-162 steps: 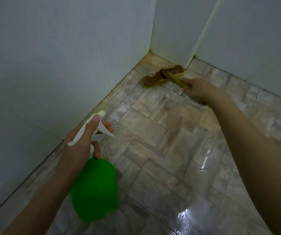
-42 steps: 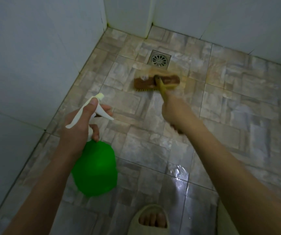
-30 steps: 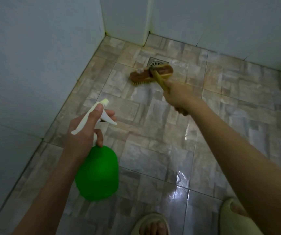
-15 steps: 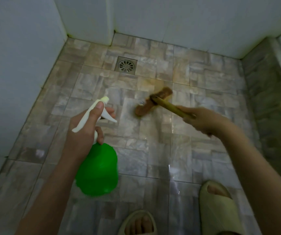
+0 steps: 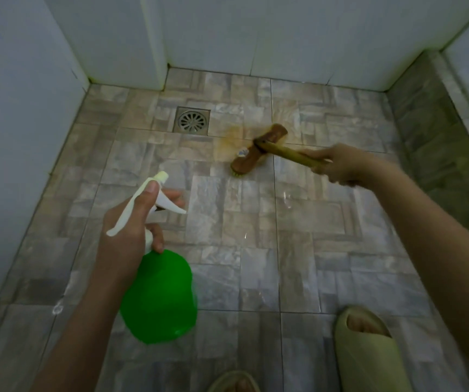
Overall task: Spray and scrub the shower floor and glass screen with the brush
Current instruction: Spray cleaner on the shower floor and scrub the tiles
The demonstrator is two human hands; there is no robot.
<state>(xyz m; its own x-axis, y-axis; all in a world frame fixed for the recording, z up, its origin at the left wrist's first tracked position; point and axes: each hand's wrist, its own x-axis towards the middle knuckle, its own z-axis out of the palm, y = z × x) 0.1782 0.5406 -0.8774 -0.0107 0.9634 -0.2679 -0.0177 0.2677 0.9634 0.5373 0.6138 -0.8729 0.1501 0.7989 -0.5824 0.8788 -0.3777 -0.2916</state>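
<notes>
Down on the wet shower floor, the brush lies bristles-down, just right of the drain, at the far side. The right hand clenches its yellow handle. The left hand grasps the neck of the green spray bottle, held above the near tiles. Two pale slippers stand nearest.

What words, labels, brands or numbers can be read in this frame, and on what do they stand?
No text can be read.
Small pale sticker on the brush head: too blurred to read.
Green spray bottle: no label or print shows.
</notes>
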